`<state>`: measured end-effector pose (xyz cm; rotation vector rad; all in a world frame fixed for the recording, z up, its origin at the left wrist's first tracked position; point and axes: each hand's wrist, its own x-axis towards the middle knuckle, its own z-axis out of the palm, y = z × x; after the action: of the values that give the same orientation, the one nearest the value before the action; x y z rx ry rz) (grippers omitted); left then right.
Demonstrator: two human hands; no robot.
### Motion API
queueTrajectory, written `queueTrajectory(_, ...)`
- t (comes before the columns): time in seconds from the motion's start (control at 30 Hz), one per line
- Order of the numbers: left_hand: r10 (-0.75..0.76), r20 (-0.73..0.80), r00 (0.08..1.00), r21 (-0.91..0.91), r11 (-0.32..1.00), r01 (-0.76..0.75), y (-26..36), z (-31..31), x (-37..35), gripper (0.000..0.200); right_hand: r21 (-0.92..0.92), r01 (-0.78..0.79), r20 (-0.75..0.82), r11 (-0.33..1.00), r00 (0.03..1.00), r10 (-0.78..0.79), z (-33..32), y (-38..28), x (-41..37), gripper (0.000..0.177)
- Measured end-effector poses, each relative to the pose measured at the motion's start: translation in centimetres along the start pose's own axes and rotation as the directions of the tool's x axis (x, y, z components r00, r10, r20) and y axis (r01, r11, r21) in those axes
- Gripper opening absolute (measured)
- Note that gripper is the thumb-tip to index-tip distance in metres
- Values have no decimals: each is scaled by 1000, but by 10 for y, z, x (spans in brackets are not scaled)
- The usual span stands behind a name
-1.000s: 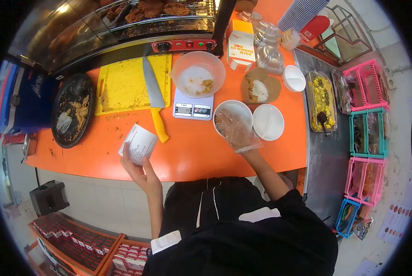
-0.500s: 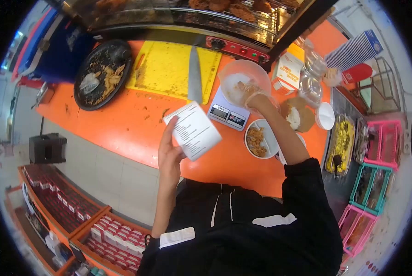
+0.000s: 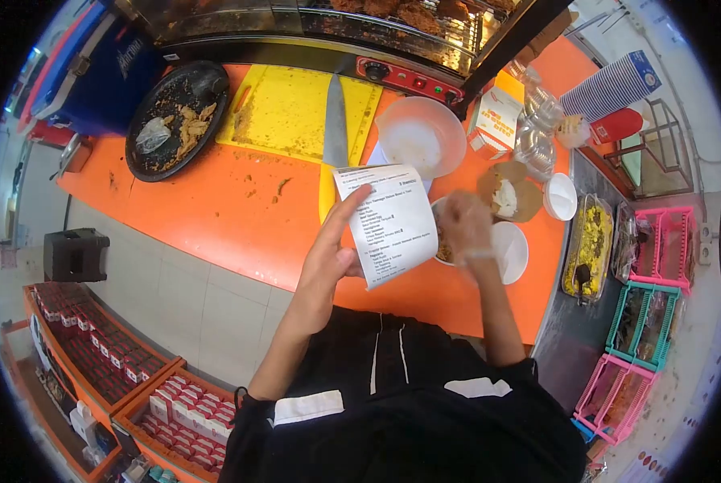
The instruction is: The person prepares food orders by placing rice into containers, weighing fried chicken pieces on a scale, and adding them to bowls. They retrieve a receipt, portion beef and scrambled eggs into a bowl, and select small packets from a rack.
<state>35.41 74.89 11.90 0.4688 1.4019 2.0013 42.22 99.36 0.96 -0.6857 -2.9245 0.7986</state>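
Observation:
My left hand (image 3: 328,278) grips a curled printed paper receipt (image 3: 397,229), its text facing me. My right hand (image 3: 467,225), in a clear plastic glove, is smeared by motion over a bowl of brown shredded food (image 3: 442,251), largely hidden by the hand and the receipt. Another white bowl (image 3: 515,256) stands just right of that hand. Beyond the receipt, a translucent tub (image 3: 449,121) with white contents rests on a kitchen scale, mostly covered. A brown paper wrapper (image 3: 489,183) bearing what looks like white rice lies to the right.
A large knife (image 3: 335,133) lies on a yellow cutting board (image 3: 272,121). Left of it sits a black tray (image 3: 145,167) with food scraps. A heated display case (image 3: 413,76) borders the back. Stacked paper cups (image 3: 610,87) and a tray of yellow food (image 3: 590,249) stand right.
My right hand has come out of the translucent tub and moved toward me, over the bowl of brown food. My left hand has shifted right and raised the receipt nearer.

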Motion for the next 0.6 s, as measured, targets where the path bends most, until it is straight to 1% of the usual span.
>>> queueTrajectory(0.03, -3, 26, 1000, -9, 1000, 3, 2, 2, 0, 69, 98, 25, -41, 995, 999, -21, 38, 34, -16, 38)
queueTrajectory(0.07, -11, 33, 999, -12, 1000, 11, 3, 5, -1, 69, 96, 14, -40, 995, 999, -10, 32, 27, -33, 38)
queueTrajectory(0.1, -4, 41, 999, -7, 1000, 4, 3, 7, -1, 69, -299, 216, -79, 929, 965, -250, 21, 7, -46, 41)
queueTrajectory(0.13, 7, 48, 999, -1, 1000, -7, 4, 9, -2, 69, -647, 352, -17, 677, 880, -474, 17, -7, -53, 44)
queueTrajectory(0.17, 6, 53, 999, 0, 1000, -6, 5, 11, -3, 69, -680, 228, 9, 697, 953, -303, 24, -14, -50, 43)
queueTrajectory(0.2, 13, 59, 998, 14, 1000, -14, 6, 12, -4, 68, -680, 225, 5, 698, 953, -302, 25, -15, -51, 43)
queueTrajectory(0.27, 22, 65, 998, 32, 999, -24, 9, 15, -7, 68, -716, 177, -77, 675, 942, -328, 25, -16, -51, 40)
queueTrajectory(0.3, 23, 61, 998, 28, 999, -25, 11, 18, -9, 68, -715, 174, -82, 677, 941, -328, 37, -11, -47, 40)
queueTrajectory(0.33, 24, 56, 998, 23, 999, -25, 12, 19, -10, 68, -17, 213, -302, 977, 930, -209, 54, -4, -41, 38)
queueTrajectory(0.37, 24, 57, 998, 25, 999, -26, 13, 19, -11, 68, 684, 250, -370, 685, 929, 31, 67, 4, -38, 36)
queueTrajectory(0.4, 36, 58, 998, 35, 999, -38, 12, 18, -12, 67, 685, 251, -372, 684, 928, 31, 62, 2, -40, 36)
queueTrajectory(0.43, 49, 58, 997, 43, 998, -52, 12, 18, -12, 66, 139, 264, -411, 954, 892, -187, 50, -3, -42, 34)
queueTrajectory(0.47, 50, 58, 997, 43, 998, -53, 12, 19, -12, 66, -460, 217, -314, 861, 867, -387, 40, -6, -44, 32)
queueTrajectory(0.5, 63, 49, 997, 38, 997, -65, 13, 20, -13, 65, -460, 218, -314, 861, 867, -387, 32, -7, -47, 32)
queueTrajectory(0.57, 75, 40, 996, 32, 997, -77, 13, 20, -14, 64, -651, 267, -93, 711, 901, -423, 22, -6, -52, 32)
queueTrajectory(0.6, 72, 45, 996, 23, 997, -73, 13, 20, -13, 64, -651, 267, -91, 710, 902, -422, 20, -7, -52, 32)
